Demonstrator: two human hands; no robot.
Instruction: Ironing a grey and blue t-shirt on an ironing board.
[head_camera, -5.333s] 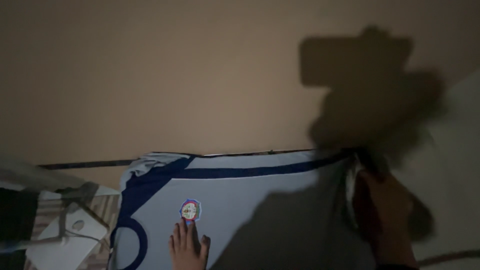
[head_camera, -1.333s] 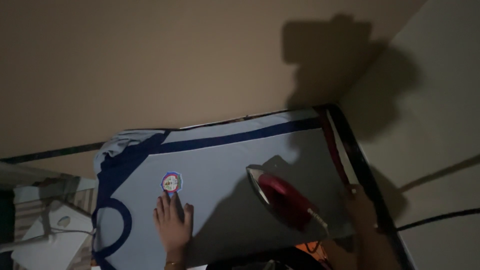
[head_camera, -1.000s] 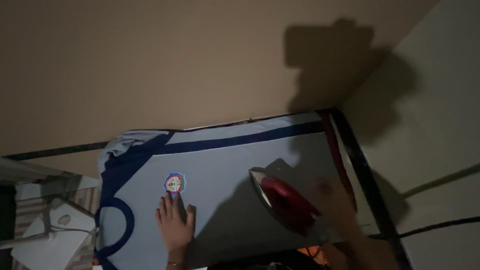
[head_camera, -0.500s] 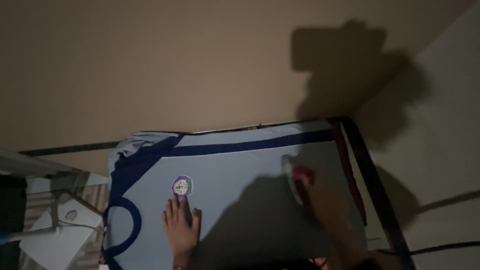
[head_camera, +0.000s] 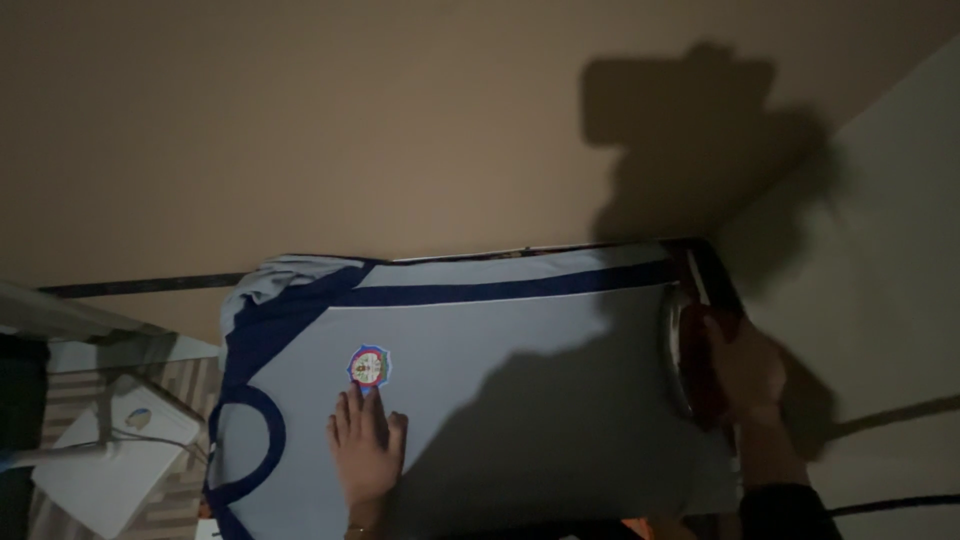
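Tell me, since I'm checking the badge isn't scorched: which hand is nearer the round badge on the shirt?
Left. The left hand lies flat on the shirt, fingers touching the badge. The right hand grips the iron at the shirt's far right edge.

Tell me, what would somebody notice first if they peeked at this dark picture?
Probably the light blue shirt with dark blue trim, spread flat across the middle. The left hand presses on it just below a small round badge. At the shirt's right end the right hand grips a red iron, and a big shadow falls on the wall above.
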